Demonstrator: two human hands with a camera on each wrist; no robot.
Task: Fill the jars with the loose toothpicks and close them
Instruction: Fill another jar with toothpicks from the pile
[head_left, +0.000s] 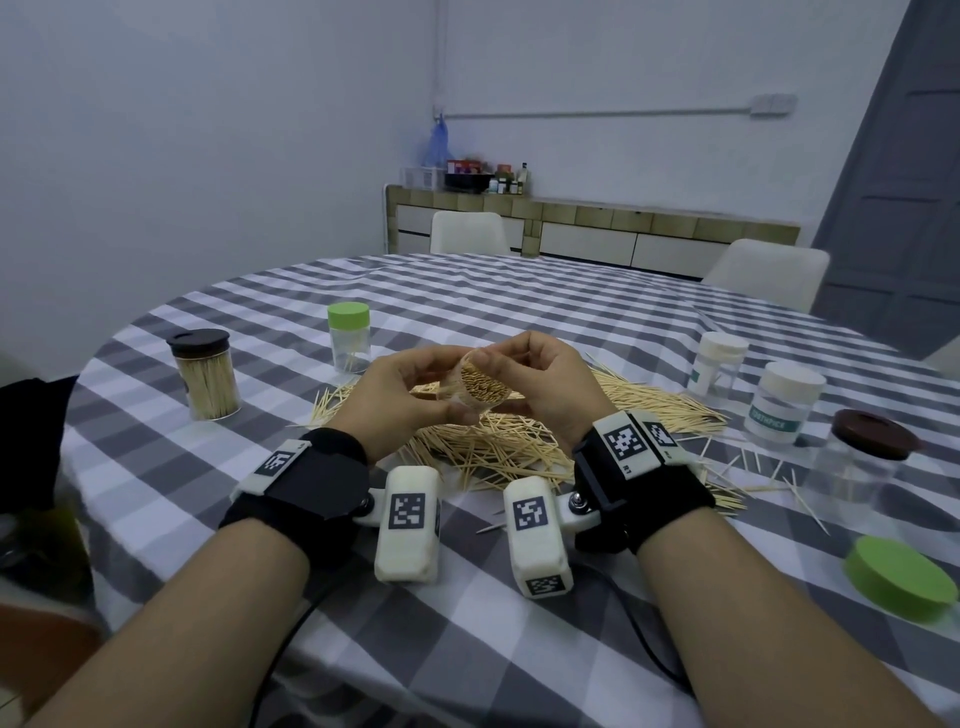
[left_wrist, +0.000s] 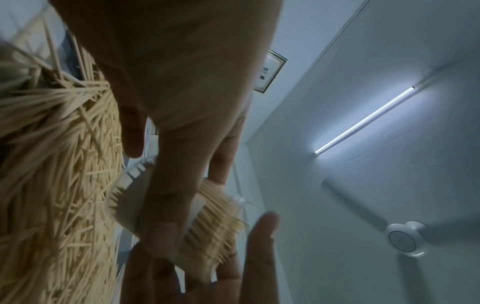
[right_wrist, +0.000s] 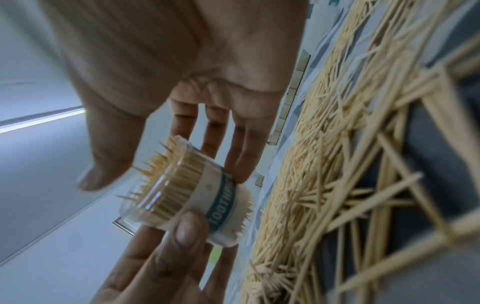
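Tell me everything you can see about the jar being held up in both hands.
The jar is small, clear and plastic-looking, with a white label banded in teal reading TOOTHPI. It has no lid and is packed with toothpicks, tips poking past the rim. It is tilted above the loose pile, mouth toward the camera. The left hand grips it; the right hand touches its rim.

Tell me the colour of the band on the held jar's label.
Teal with white lettering, on the jar; clearest in the right wrist view.

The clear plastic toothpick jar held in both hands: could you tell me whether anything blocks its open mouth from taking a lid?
Yes: toothpick tips poke out past the rim of the clear plastic toothpick jar, held by the left hand and right hand.
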